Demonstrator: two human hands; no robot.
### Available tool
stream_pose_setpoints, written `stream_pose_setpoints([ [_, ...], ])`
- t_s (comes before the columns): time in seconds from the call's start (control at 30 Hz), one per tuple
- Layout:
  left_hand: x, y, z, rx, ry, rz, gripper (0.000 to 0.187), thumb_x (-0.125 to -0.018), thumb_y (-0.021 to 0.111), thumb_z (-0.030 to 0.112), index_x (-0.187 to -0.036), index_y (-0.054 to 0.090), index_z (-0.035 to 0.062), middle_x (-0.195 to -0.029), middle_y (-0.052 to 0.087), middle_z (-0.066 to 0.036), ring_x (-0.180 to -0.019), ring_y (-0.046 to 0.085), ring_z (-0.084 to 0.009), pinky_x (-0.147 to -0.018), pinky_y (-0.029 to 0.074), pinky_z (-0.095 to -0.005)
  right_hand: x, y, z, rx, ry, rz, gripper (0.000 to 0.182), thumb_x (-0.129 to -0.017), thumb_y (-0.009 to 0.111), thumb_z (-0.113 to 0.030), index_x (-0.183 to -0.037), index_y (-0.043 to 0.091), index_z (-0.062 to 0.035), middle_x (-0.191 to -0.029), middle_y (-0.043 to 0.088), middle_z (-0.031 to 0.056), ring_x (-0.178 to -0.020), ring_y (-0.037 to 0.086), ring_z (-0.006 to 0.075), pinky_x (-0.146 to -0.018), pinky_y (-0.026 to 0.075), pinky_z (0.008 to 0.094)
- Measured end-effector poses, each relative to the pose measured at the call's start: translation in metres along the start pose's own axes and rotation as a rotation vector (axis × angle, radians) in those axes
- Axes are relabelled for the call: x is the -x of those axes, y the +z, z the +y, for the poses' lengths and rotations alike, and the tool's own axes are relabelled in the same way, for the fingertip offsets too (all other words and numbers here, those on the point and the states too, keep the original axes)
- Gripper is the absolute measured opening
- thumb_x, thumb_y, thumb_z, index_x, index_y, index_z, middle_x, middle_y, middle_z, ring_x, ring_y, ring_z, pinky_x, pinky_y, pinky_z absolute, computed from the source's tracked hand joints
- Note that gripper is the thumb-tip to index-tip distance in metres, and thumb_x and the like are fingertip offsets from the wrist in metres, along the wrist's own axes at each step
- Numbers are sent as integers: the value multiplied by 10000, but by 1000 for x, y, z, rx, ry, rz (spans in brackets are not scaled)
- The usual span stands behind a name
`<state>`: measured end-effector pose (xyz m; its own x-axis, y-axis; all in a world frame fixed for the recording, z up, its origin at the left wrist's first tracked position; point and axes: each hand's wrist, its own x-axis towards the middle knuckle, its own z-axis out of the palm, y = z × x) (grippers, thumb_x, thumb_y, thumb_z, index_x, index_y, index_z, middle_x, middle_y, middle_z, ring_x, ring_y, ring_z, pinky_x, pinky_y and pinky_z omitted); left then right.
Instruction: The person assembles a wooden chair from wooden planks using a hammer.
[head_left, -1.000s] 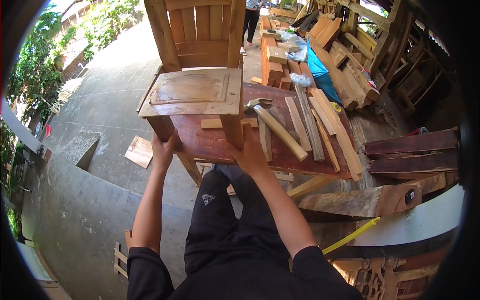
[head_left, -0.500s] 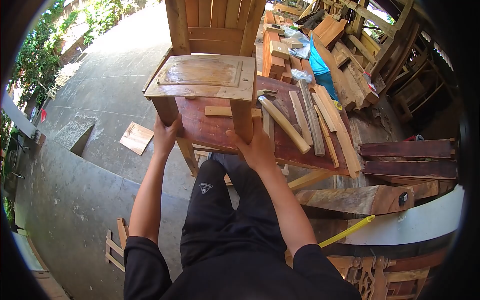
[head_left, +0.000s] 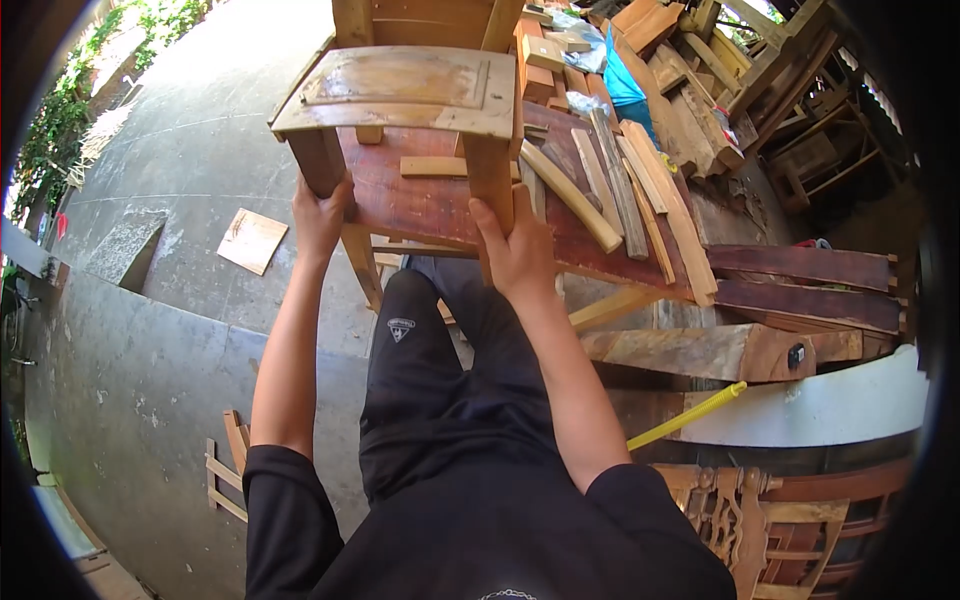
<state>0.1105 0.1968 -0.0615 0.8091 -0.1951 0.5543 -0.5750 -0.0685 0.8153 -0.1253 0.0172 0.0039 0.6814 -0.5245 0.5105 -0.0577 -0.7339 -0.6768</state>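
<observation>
A small wooden chair (head_left: pixel 400 85) with a panelled seat faces me over the reddish-brown table (head_left: pixel 390 205). Closed around its front leg on the left is my left hand (head_left: pixel 320 215). My right hand (head_left: pixel 515 245) grips the other front leg, thumb on the near side. Between the two legs a short wooden block (head_left: pixel 432 167) lies on the tabletop. The upper backrest runs out of the top of the view. Whether the chair's feet touch anything is hard to make out.
Several wood strips (head_left: pixel 595 180) and a rounded wooden bar (head_left: pixel 570 195) lie on the table's right side. Stacked timber (head_left: pixel 690 100) and a blue sheet (head_left: pixel 625 75) are behind. A flat board (head_left: pixel 252 240) lies on the concrete floor, left. A yellow ridged rod (head_left: pixel 690 415) juts out at right.
The chair and both hands sit slightly higher and further left in view, and less of the backrest shows. The surroundings have shifted too, as the camera tilted. Both hands keep their hold.
</observation>
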Motion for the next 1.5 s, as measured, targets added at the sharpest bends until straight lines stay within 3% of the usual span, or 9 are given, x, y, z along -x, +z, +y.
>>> stream_pose_setpoints([
  [0.43, -2, -5, 9, -3, -23, 6, 429, -846, 784, 181, -1217, 652, 11, -1044, 755, -202, -984, 743, -354, -879, 561, -423, 5, -18, -41, 149, 169, -89, 748, -1013, 481, -715, -1130, 601, 14, -815, 703, 303, -861, 696, 520, -769, 535, 572],
  [0.63, -5, -3, 5, 13, 42, 8, 422, -867, 777, 197, -1220, 653, 1, -1042, 754, -186, -945, 737, -303, -869, 563, -405, 10, -10, -36, 158, 146, -75, 753, -1008, 480, -726, -1151, 609, 1, -838, 708, 295, -854, 705, 496, -753, 543, 555],
  [0.83, -8, -9, 3, -24, -91, -112, 435, -922, 790, 262, -1221, 651, -21, -1063, 760, -166, -964, 728, -246, -873, 564, -386, 6, 13, -18, -85, 131, 42, 650, -989, 620, -640, -1073, 626, 4, -906, 697, 246, -858, 709, 437, -727, 538, 503],
  [1.03, -9, -18, 2, 111, -191, -226, 474, -904, 833, 255, -1252, 649, -8, -1082, 751, -110, -1009, 703, -202, -914, 549, -363, 4, 26, 7, -354, 205, -7, 575, -929, 747, -562, -1027, 626, -8, -877, 685, 173, -790, 681, 350, -724, 516, 435],
  [1.17, -16, -19, 3, 138, -103, -174, 472, -886, 855, 225, -1240, 653, -12, -1132, 733, -109, -1056, 678, -186, -945, 530, -345, -2, 33, 21, -431, 160, -4, 572, -911, 775, -539, -1053, 598, -14, -867, 677, 176, -778, 673, 321, -728, 513, 419],
  [1.27, -19, -15, -7, 124, -200, -191, 470, -886, 852, 218, -1230, 649, -30, -1135, 731, -120, -1056, 680, -187, -944, 529, -341, -4, 37, 25, -528, 195, -54, 591, -903, 785, -538, -1092, 568, -21, -872, 681, 181, -780, 679, 315, -721, 514, 417],
  [1.4, -12, -3, -8, 182, -215, -88, 309, -912, 808, 166, -1088, 682, -54, -994, 764, -125, -931, 729, -199, -872, 554, -323, -7, 39, 29, -580, 195, -81, 601, -898, 791, -536, -1117, 547, -33, -875, 685, 180, -775, 688, 314, -710, 517, 415],
  [1.5, -11, -3, -6, 169, -195, -126, 333, -905, 816, 171, -1113, 682, -54, -1006, 766, -113, -931, 728, -194, -867, 555, -323, -11, 36, 33, -593, 168, -76, 588, -897, 800, -520, -1137, 559, -41, -881, 693, 168, -785, 701, 294, -715, 525, 400],
])
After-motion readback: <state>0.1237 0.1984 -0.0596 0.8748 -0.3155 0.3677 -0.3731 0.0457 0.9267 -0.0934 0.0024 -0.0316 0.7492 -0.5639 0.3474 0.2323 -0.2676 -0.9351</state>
